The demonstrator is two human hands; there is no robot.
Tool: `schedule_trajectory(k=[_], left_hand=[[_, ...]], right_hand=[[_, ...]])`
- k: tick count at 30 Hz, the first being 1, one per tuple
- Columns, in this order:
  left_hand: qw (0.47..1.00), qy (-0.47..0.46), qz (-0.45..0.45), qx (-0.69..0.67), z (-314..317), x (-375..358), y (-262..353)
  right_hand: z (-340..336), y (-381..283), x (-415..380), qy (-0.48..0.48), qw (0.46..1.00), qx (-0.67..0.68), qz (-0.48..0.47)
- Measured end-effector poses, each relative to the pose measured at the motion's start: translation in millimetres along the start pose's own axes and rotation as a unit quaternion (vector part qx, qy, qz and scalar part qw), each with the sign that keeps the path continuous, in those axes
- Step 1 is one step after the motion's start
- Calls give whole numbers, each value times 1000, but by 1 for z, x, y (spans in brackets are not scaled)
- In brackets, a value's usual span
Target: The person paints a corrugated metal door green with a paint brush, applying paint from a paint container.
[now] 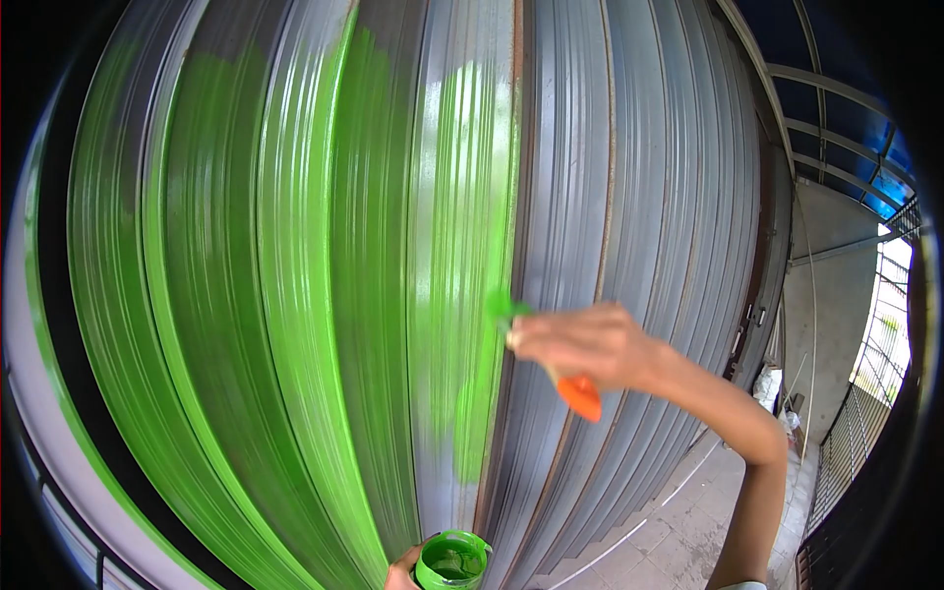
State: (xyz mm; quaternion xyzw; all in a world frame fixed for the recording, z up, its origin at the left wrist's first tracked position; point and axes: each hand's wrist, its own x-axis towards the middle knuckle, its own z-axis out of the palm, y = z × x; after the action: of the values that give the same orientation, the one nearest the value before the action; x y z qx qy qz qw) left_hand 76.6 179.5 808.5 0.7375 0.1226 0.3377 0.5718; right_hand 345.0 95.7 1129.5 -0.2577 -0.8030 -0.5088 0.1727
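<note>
The right hand is closed around a paintbrush, its green bristles touching the ribbed metal shutter at the edge of the fresh green paint, its orange handle sticking out toward 5 o'clock. At 7 o'clock from it, well apart at the bottom edge, the left hand grips an open paint can of green paint.

This is the covered front of a shop or garage, outdoors: a tall grey corrugated metal roller shutter, partly painted bright green, faces a pale tiled walkway under a blue sheet roof on metal beams, with a dark metal railing alongside.
</note>
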Motion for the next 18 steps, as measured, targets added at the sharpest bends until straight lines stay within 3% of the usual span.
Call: schedule_trajectory(k=[3,6,10,14,18], left_hand=[[999,27,-7,34,5,-1,-12],[998,29,-33,45,13,-1,0],[998,53,-28,29,31,-3,8],[997,65,-14,26,42,-6,-2],[993,108,-18,32,45,-15,2]], right_hand=[[2,-35,-8,-76,989,126,29],[2,3,6,-67,989,131,33],[-13,89,46,64,997,23,43],[-21,109,71,241,956,-158,-49],[14,29,32,78,988,-67,-111]])
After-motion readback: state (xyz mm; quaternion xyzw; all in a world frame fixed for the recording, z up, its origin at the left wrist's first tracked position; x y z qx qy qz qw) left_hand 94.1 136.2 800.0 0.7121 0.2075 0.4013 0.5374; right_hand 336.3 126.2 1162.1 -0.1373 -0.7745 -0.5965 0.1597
